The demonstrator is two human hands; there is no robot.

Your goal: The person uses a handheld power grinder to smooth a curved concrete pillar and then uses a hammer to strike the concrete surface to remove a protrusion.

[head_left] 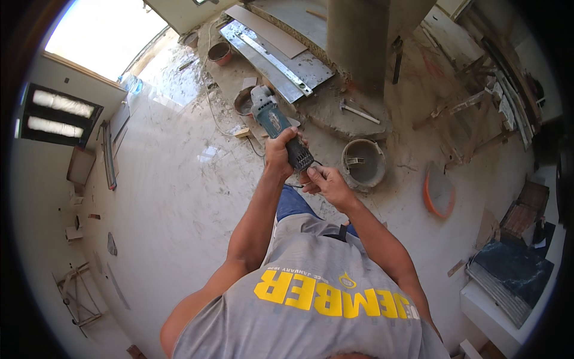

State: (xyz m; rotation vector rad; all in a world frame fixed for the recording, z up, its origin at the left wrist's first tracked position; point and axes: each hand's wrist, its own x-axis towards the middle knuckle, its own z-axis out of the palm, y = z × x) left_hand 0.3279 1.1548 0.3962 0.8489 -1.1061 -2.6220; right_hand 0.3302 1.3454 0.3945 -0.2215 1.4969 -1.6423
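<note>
My left hand (278, 154) is wrapped round the body of a teal and black angle grinder (275, 122), whose grey head points away from me. At the grinder's black rear end, my right hand (326, 184) has thumb and fingers closed on the dark power cord (293, 186); part of the cord is hidden by the fingers. Right of the grinder stands a bucket (365, 163) with a pale object inside. Partly behind the grinder head sits a mortar bowl (242, 102). A hammer (359, 112) lies on the raised slab beyond.
A metal level (272, 61) lies on a grey board (311, 75) ahead, near a thick column (357, 48). An orange-rimmed basin (439, 191) and wooden trestles (472, 116) stand right. A pale extension cord (209, 102) with a socket block (241, 132) runs along the dusty floor.
</note>
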